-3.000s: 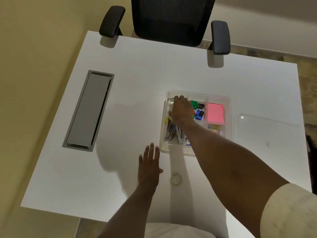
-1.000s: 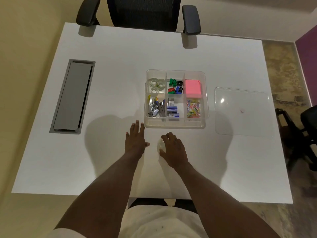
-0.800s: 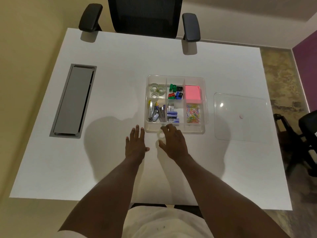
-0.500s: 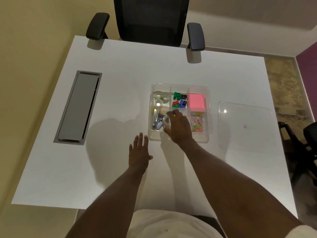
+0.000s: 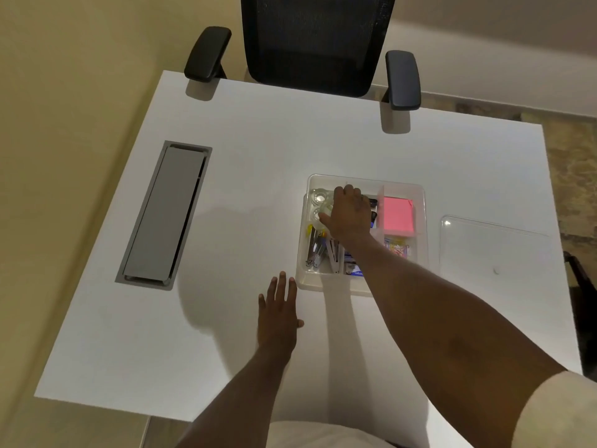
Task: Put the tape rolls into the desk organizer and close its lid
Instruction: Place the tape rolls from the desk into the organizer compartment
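Observation:
A clear plastic desk organizer [image 5: 420, 192] sits on the white desk, split into compartments. Its far-left compartment holds clear tape rolls [image 5: 318, 198]. My right hand [image 5: 350, 211] reaches over that compartment, fingers curled around another clear tape roll [image 5: 326, 211] at its left side. My left hand [image 5: 278, 313] lies flat on the desk in front of the organizer, fingers apart, holding nothing. The organizer's clear lid [image 5: 494, 250] lies flat on the desk to the right, apart from the organizer.
The organizer also holds staplers [image 5: 315, 250], a pink sticky-note pad [image 5: 398, 212], coloured clips and paper clips [image 5: 399, 250]. A grey cable hatch [image 5: 164, 213] is set into the desk at left. A black office chair [image 5: 310, 43] stands at the far edge.
My right hand picked the tape roll off the desk near the front of the organizer and carried it forward to the far-left compartment. My left hand stayed flat on the desk.

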`<state>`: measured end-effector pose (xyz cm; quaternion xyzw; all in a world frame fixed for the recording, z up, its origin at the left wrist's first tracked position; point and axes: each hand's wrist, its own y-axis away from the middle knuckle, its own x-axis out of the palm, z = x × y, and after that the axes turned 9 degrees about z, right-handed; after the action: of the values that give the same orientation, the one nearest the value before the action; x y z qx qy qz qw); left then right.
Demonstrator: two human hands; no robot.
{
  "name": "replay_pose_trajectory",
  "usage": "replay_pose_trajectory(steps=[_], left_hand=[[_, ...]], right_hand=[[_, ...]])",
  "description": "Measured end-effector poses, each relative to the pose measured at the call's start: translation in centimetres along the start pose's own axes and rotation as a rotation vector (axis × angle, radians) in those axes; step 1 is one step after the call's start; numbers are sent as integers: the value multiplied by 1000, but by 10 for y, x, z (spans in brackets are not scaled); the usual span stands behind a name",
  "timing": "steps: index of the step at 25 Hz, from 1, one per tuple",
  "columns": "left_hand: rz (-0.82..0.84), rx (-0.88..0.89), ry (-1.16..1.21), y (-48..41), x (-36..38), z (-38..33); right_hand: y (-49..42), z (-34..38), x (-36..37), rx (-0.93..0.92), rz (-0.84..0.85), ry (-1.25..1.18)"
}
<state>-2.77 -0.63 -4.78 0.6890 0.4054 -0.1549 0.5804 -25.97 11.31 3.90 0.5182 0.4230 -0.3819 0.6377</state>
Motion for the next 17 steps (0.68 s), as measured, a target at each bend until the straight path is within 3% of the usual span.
replay_pose_trajectory(steps=[7,17], left_hand=[[32,-6,-4,-3,1,2],[24,26,-17,5,-14,3]], right_hand=[[-20,2,13,170,70,40],[22,-19,8,28,6,-64]])
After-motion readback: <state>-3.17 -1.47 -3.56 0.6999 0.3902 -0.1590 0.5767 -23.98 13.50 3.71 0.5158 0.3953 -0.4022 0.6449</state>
